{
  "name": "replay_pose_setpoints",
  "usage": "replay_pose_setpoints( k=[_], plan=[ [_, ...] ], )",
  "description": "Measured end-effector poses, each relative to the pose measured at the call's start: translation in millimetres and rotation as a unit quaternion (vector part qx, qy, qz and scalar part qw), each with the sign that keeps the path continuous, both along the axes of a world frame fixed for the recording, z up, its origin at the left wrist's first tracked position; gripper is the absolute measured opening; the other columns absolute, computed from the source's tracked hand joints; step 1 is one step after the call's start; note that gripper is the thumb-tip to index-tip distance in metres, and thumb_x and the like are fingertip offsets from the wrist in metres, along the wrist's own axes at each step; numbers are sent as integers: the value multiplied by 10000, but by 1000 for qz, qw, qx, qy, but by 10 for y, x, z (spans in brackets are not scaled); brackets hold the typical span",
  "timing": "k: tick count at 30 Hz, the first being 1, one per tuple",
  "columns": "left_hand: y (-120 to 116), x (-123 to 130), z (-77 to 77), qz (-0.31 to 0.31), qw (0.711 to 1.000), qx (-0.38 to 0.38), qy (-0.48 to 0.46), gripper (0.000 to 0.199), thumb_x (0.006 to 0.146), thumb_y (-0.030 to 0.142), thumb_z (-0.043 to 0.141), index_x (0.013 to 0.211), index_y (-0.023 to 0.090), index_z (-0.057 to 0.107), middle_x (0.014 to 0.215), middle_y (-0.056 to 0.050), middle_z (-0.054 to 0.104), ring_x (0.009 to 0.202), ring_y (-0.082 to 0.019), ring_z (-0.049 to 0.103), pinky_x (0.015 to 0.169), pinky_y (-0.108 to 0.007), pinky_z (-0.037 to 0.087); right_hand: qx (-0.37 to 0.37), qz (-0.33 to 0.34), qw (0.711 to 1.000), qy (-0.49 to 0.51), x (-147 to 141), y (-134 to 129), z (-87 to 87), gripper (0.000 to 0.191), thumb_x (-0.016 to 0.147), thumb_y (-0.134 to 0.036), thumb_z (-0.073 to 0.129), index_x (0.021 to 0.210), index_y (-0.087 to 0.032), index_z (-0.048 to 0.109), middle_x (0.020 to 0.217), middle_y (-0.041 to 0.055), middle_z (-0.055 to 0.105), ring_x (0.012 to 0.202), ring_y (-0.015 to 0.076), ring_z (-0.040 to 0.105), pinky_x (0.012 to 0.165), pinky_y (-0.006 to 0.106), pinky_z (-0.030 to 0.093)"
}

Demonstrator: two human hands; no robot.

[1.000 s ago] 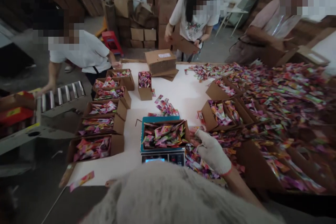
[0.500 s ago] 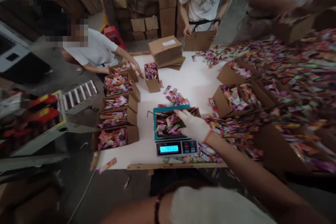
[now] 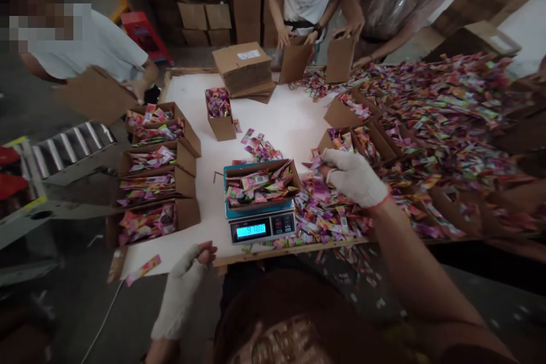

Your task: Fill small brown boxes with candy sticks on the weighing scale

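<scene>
over scattered packets (image 3: 328, 217), the gloved right hand (image 3: 353, 177) reaches forward.

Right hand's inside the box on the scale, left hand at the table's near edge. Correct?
No. The head view shows the right hand outside the box on the digital scale, to its right, above the loose sachets. The left hand is at the table's near edge, as you said.
</scene>
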State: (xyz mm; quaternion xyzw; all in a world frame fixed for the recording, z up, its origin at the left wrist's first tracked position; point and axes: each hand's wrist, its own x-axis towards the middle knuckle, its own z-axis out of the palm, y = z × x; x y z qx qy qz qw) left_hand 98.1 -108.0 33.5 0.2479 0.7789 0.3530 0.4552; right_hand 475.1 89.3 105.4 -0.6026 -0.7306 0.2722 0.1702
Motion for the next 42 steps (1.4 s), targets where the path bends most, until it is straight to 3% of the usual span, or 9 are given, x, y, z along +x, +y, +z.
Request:
replay_pose_setpoints(
  k=[4, 11, 17, 21, 26, 32, 37, 39, 42],
  plan=[
    [221, -94, 132, 27, 998, 39, 49, 806, 564, 858, 918, 1055, 226, 825, 1107, -176, 900, 1062, -397, 847, 988, -525, 693, -9, -7, 990, -142, -9, 3, 94, 334, 994, -140, 808, 1318, -195, 863, 1248, 138, 871, 1131, 298, 805, 1050, 389, 626],
    [925, 71, 508, -155, 932, 159, 286, 560, 839, 674, 707, 1156, 223, 804, 1113, -151, 839, 1041, -375, 807, 943, -499, 646, -58, 216, 968, -113, -1272, 117, -106, 446, 1108, -56, 671, 1480, -211, 862, 1505, 117, 815, 1390, 248, 790, 1246, 329, 588],
    [1227, 426, 615, -299, 845, 23, 443, 485, 970, 484, 832, 1360, 197, 807, 1296, -196, 809, 1171, -407, 823, 868, -430, 604, -85, 263, 934, -226, -1558, 146, -193, 532, 1141, -202, 676, 1656, -301, 767, 1609, 123, 757, 1419, 301, 806, 1069, 353, 653],
    [1259, 502, 625, -352, 816, -16, 458, 177, 1072, 259, 649, 1107, 227, 819, 1188, -172, 811, 1073, -368, 816, 800, -408, 530, -77, 259, 938, -218, -1531, 145, -241, 427, 1118, -166, 644, 1489, -262, 832, 1555, 129, 779, 1356, 301, 815, 1048, 362, 645],
    [1189, 400, 867, -326, 848, 106, 405, 154, 960, 199, 647, 825, 272, 634, 907, -76, 762, 871, -293, 726, 738, -396, 431, -39, 194, 980, 16, -1185, 70, -130, 184, 1066, -114, 647, 1161, -214, 770, 1202, 60, 817, 1135, 228, 760, 1053, 334, 616],
    [1425, 867, 1132, -300, 889, 300, 171, 160, 989, 312, 697, 838, 262, 679, 739, -20, 690, 717, -222, 630, 696, -366, 467, 6, 140, 976, 165, -596, -183, 319, 221, 1078, -302, 734, 1287, -241, 699, 1087, 32, 797, 951, 220, 739, 898, 339, 613],
    [1558, 1135, 1060, -347, 893, 265, -110, 408, 1028, 410, 795, 1358, 180, 861, 1252, -159, 908, 1124, -299, 862, 907, -392, 714, -1, 63, 986, -156, -179, -296, 569, 306, 1033, -140, 688, 1299, -258, 784, 1141, 84, 858, 1037, 275, 801, 911, 331, 579],
    [1433, 882, 958, -299, 917, 239, -113, 607, 994, 562, 896, 1467, 181, 870, 1444, -195, 886, 1311, -351, 855, 1062, -456, 733, -26, 15, 965, -261, -21, -296, 533, 317, 1021, -135, 709, 1302, -243, 810, 1269, 128, 866, 1091, 297, 817, 896, 337, 572],
    [1062, 177, 571, -153, 969, 178, -75, 725, 814, 809, 998, 1197, 194, 952, 1305, -192, 920, 1227, -399, 871, 1149, -533, 726, -49, -14, 962, -270, 125, -273, 352, 346, 1029, -185, 761, 1369, -211, 821, 1417, 172, 848, 1193, 326, 824, 949, 357, 599]
  ],
)
